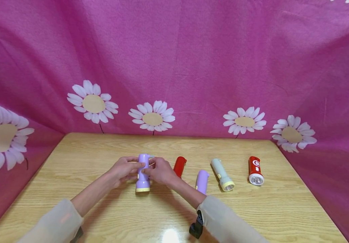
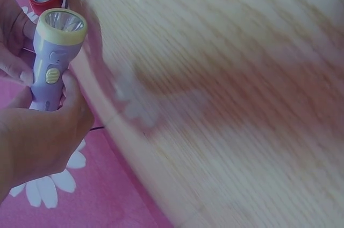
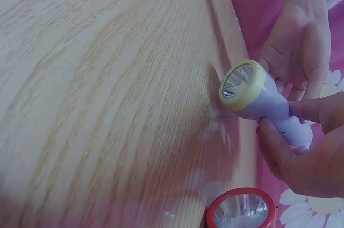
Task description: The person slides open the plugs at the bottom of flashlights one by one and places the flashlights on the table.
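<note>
A purple flashlight [image 1: 143, 182] with a pale yellow rim is held between both hands over the left half of the table. Its lens end points toward the person, and a small grey tab juts out at the far end. The left hand [image 1: 122, 171] grips the body from the left, its thumb along the barrel beside the yellow switch seen in the left wrist view. From the right, the right hand [image 1: 161, 171] pinches the same barrel with thumb and fingers, as the right wrist view shows. The fingers hide part of the barrel.
Right of the hands lie a red flashlight [image 1: 179, 166] and a second purple flashlight [image 1: 202, 180], both partly behind the right forearm. Farther right are a pale green flashlight [image 1: 220, 169] and a red flashlight with a white head [image 1: 254, 166]. A pink daisy-print cloth [image 1: 192, 67] surrounds the wooden table [image 1: 277, 209].
</note>
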The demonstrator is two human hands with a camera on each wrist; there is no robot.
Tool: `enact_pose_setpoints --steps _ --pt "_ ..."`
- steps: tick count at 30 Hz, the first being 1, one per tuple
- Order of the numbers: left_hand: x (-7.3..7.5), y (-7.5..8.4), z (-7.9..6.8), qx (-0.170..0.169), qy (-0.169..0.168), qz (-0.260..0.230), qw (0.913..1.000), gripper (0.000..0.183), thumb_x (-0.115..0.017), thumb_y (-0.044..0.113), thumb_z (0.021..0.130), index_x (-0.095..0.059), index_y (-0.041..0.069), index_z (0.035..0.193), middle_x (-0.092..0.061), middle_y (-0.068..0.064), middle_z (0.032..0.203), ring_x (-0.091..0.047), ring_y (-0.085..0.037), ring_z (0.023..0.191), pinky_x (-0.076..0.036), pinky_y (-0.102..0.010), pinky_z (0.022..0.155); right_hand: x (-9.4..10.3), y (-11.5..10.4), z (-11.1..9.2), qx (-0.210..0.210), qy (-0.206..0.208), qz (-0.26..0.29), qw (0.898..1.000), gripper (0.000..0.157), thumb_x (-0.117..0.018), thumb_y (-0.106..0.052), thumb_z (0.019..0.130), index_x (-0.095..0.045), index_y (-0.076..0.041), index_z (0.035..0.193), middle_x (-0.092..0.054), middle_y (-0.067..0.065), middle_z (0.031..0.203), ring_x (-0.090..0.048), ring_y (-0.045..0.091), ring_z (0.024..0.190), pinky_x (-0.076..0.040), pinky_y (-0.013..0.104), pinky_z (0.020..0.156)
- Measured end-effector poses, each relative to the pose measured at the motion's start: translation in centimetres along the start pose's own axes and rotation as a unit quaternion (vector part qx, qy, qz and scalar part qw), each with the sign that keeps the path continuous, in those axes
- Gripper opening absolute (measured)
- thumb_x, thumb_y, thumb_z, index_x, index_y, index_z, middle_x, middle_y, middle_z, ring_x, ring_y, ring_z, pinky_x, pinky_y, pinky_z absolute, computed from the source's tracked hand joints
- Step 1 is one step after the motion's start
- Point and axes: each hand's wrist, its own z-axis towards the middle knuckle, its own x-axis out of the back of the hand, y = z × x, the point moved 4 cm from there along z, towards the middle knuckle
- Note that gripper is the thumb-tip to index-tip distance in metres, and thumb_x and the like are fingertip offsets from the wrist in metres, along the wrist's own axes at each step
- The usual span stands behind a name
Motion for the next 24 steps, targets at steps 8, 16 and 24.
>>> enact_pose_setpoints --steps 8,16,24 --pt "0.22 -0.08 0.22 0.007 -0.001 0.011 0.9999 0.047 -0.064 0.015 0.086 -0.046 -0.004 0.125 -0.065 -0.011 0.095 -0.063 -0.018 0.084 -0.054 -0.032 0.069 -0.3 0.03 0.19 -0.005 -0.005 0.019 1.0 0.029 -0.069 -0.01 0.081 -0.058 0.005 0.104 -0.059 0.008 0.077 -0.063 0.02 0.061 -0.056 0.032 0.057" --pt "0.33 -0.11 0.46 0.013 0.001 0.019 0.9997 0.048 -0.064 0.015 0.086 -0.044 -0.006 0.124 -0.064 -0.011 0.096 -0.062 -0.017 0.083 -0.054 -0.032 0.071 -0.4 0.14 0.32 -0.013 -0.003 0.02 1.0 0.028 -0.069 -0.01 0.082 -0.059 0.005 0.103 -0.059 0.008 0.076 -0.063 0.019 0.058 -0.056 0.033 0.055" --pt "0.35 0.04 0.57 0.018 0.011 0.024 0.9995 0.047 -0.064 0.012 0.084 -0.044 -0.009 0.121 -0.06 -0.016 0.103 -0.061 -0.017 0.083 -0.054 -0.031 0.069 -0.46 -0.01 0.44 -0.016 -0.002 0.021 1.0 0.027 -0.068 -0.009 0.082 -0.059 0.005 0.103 -0.059 0.007 0.076 -0.063 0.019 0.058 -0.056 0.034 0.056"
